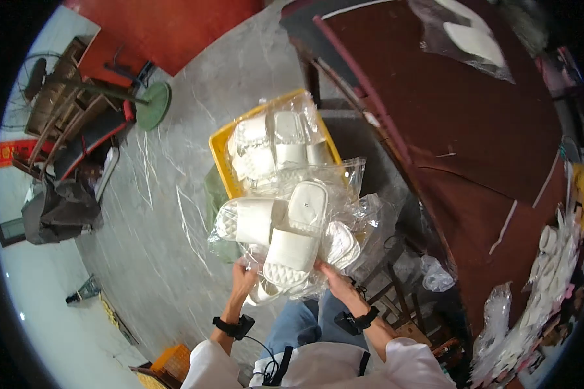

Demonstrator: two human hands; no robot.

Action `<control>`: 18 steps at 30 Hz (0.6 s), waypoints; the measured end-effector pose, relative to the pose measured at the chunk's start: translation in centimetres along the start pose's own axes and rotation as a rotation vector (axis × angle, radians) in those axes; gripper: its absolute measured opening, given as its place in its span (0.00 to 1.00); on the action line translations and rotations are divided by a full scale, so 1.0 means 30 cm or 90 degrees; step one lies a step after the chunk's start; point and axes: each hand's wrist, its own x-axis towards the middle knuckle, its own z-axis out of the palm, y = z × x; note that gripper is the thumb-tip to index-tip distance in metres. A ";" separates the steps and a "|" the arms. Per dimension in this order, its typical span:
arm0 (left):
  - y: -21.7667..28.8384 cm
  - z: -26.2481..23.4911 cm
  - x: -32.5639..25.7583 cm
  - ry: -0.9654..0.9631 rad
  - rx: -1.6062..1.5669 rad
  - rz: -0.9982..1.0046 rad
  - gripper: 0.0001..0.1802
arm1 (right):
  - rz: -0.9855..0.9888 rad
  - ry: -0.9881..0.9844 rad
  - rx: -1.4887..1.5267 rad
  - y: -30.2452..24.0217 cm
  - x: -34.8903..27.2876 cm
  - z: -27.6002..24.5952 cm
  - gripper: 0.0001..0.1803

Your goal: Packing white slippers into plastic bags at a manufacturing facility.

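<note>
Left hand (243,280) grips the lower left edge of the slipper bundle (285,236): white slippers in clear bags, held over the lap. Right hand (329,275) grips its lower right edge. Behind it a yellow crate (218,157) on the floor holds more bagged slippers; brown table (474,129) at right.

Matt white moulded foam slippers (292,249) with quilted, textured soles, sealed in glossy, crinkled clear plastic bags (353,214). At twelve o'clock, smooth yellow plastic crate (217,162). At two o'clock, matt dark-brown wooden tabletop (474,136). At nine o'clock, polished grey stone-look floor (162,227), faintly reflective.
</note>
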 end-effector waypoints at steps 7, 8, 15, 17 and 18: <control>0.420 -0.009 -0.196 0.106 0.155 0.060 0.11 | -0.284 0.014 -0.186 -0.181 -0.271 0.144 0.29; 0.378 -0.099 -0.211 0.109 0.165 0.078 0.11 | -0.204 -0.021 -0.239 -0.304 -0.389 0.223 0.29; 0.648 -0.119 -0.230 0.011 -0.037 0.162 0.26 | -0.217 0.020 -0.067 -0.581 -0.801 0.315 0.32; 0.792 -0.077 -0.264 -0.012 -0.004 0.217 0.26 | -0.366 -0.100 0.012 -0.668 -0.960 0.321 0.33; 0.863 -0.024 -0.284 -0.034 0.011 0.245 0.27 | -0.466 -0.130 0.063 -0.589 -0.844 0.261 0.33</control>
